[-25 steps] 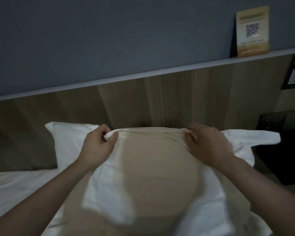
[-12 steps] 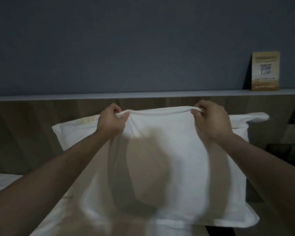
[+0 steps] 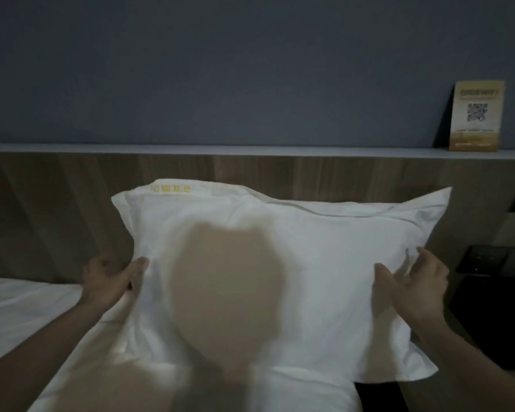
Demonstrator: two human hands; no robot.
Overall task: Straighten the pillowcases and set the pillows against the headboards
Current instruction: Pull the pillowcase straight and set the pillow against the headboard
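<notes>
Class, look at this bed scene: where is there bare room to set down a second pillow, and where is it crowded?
Free: the white sheet left of the pillow, below the wooden headboard; also the ledge left of the QR-code card. Crowded: the pillow's sides, where the left hand and right hand sit.

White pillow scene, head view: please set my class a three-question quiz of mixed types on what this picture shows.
1. True or false: the white fabric pillow stands propped against the brown wooden headboard.
2. Multiple choice: where are the left hand and right hand? A. both gripping the top edge; B. one at each side of the pillow; C. both flat on the white bed sheet.
3. Fill in: the gold card with a square code stands on the grey ____ above the headboard.

Key: 1 true; 2 B; 3 ledge.
</notes>
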